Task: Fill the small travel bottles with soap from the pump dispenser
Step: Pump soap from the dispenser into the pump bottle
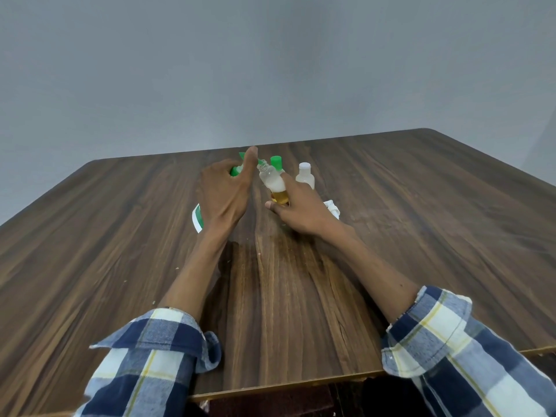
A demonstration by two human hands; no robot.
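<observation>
My left hand (224,191) rests on top of the green pump head (235,170) of the soap dispenser, whose white and green body (197,219) peeks out below my wrist. The pump's spout points right toward the open neck of a small clear travel bottle (272,179). My right hand (296,206) grips that bottle, tilted left, with yellowish liquid low in it. A second small bottle with a green cap (276,161) stands just behind. A third, translucent with a white cap (305,176), stands to the right.
A wooden table (421,221) holds everything, with a grey wall behind. A crumpled white cloth or tissue (332,207) lies just right of my right hand. The table's near edge runs below my plaid sleeves.
</observation>
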